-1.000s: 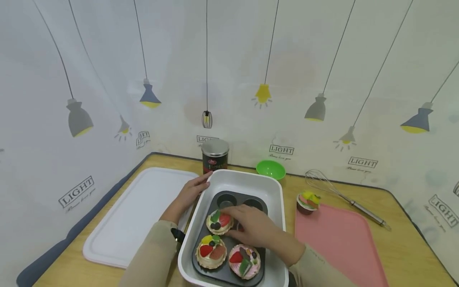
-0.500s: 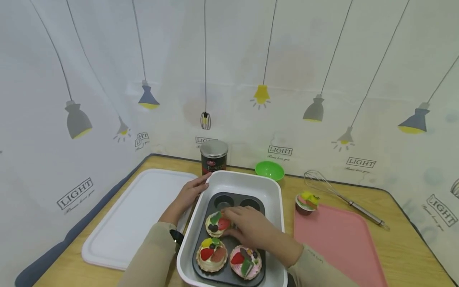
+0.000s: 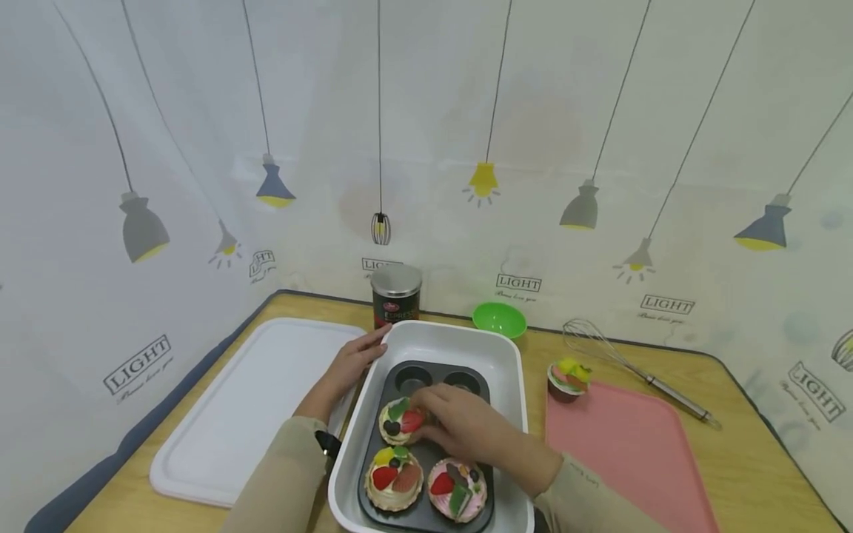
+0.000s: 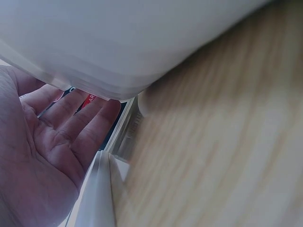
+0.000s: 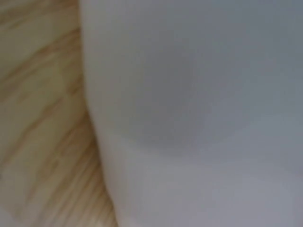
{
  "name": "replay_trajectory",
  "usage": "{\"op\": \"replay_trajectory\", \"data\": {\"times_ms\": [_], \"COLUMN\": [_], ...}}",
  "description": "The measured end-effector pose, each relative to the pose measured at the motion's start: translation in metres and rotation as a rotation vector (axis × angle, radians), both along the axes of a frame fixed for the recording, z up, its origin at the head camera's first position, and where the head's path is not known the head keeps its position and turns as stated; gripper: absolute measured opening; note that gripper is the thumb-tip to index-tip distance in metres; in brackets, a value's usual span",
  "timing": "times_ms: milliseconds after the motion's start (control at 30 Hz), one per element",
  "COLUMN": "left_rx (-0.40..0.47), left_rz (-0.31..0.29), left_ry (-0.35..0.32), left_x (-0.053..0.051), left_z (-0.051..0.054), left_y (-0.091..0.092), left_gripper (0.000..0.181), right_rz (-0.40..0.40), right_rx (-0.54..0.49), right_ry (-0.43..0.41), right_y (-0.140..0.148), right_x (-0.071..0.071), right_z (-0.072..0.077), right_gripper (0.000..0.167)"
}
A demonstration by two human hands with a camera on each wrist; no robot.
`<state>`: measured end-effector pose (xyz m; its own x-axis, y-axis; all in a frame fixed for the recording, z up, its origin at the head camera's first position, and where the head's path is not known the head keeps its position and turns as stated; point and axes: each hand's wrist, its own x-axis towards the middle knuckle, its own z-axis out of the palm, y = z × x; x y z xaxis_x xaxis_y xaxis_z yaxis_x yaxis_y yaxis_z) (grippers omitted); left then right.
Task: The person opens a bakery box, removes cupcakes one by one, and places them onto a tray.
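In the head view, a dark muffin tin lies inside a deep white tray. My right hand reaches into the tray and pinches a fruit-topped cupcake at the tin's middle left cup; part of it is hidden by the fingers. Nearer me sit a cream cupcake and a pink-frosted cupcake. With fingers extended, my left hand rests against the tray's left side. The left wrist view shows that palm beside the tray's wall. Only a blurred white surface and wood fill the right wrist view.
A white board lies left, a pink board right. Another cupcake stands at the pink board's corner, near a whisk. Behind the tray are an espresso can and a green bowl.
The head view has shifted slightly. Both hands keep nearly the same places, the right still on the middle left cupcake. That cupcake has barely moved.
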<state>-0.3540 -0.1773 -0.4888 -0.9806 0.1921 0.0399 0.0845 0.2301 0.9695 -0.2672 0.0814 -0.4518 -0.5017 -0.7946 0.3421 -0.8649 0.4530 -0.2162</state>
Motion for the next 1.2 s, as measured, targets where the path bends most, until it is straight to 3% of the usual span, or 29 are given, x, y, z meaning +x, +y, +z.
{"op": "replay_trajectory", "data": {"times_ms": [133,333,533,867,1200], "left_rx": [0.004,0.001,-0.005,0.003,-0.009], "left_rz": [-0.008,0.0,-0.011,-0.017,0.004], "left_ry": [0.008,0.012,0.012,0.02,0.025], "left_x": [0.0,-0.001,0.0,0.0,0.001], "left_z": [0.0,0.002,0.001,0.002,-0.001], "left_y": [0.002,0.004,0.004,0.002,0.001], "left_gripper": [0.051,0.05,0.051,0.052,0.051], "right_rz": [0.028,0.043,0.088,0.031,0.061], "right_rx": [-0.01,-0.007,-0.015,0.073,-0.001], "right_ry": [0.041,0.02,0.035,-0.036,0.001], "right_y": [0.001,0.003,0.005,0.004,0.005], "right_x": [0.0,-0.003,-0.004,-0.001,-0.001], "right_z": [0.0,-0.002,-0.006,0.0,0.001], "right_gripper": [0.042,0.068,0.058,0.065,0.072]}}
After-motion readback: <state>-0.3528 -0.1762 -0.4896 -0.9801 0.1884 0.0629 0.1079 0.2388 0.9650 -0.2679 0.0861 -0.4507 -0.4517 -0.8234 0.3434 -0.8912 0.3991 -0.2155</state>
